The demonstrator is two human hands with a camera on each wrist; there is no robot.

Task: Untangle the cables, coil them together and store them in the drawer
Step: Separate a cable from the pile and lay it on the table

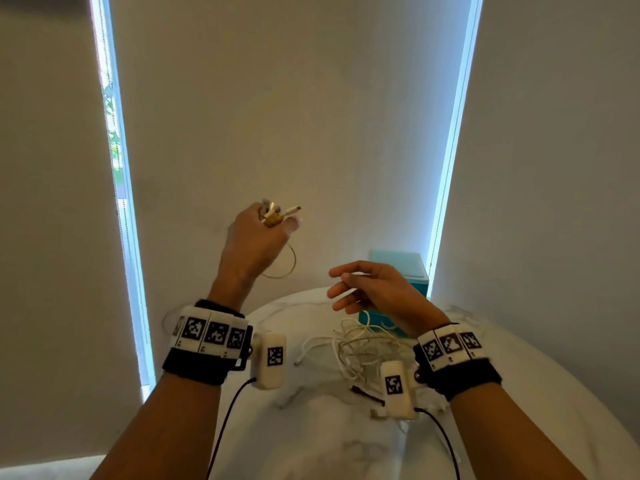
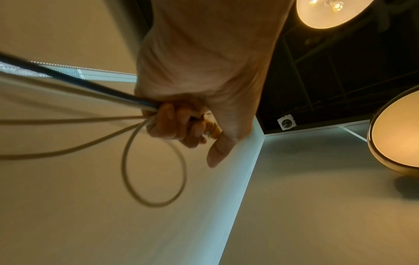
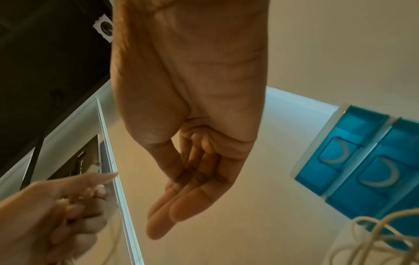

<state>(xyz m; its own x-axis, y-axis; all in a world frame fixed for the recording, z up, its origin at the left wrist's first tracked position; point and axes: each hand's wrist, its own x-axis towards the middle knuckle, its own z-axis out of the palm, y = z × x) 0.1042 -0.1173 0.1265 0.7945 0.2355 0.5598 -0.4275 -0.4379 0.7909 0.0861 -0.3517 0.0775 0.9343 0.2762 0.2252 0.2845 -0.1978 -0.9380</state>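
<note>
Several cables [image 2: 68,123] blur past frame edge.

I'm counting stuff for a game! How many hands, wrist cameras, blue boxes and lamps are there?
Hands: 2
Wrist cameras: 2
Blue boxes: 1
Lamps: 2
Total: 7

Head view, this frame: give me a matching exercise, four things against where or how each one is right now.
Things:
1. left hand
2. right hand
3. cable pile
4. blue drawer box

States:
A. lies tangled on the white table
B. stands at the table's far edge
C. raised, gripping a bunch of cable ends
D. open, holding nothing

Pairs: 1-C, 2-D, 3-A, 4-B
</note>
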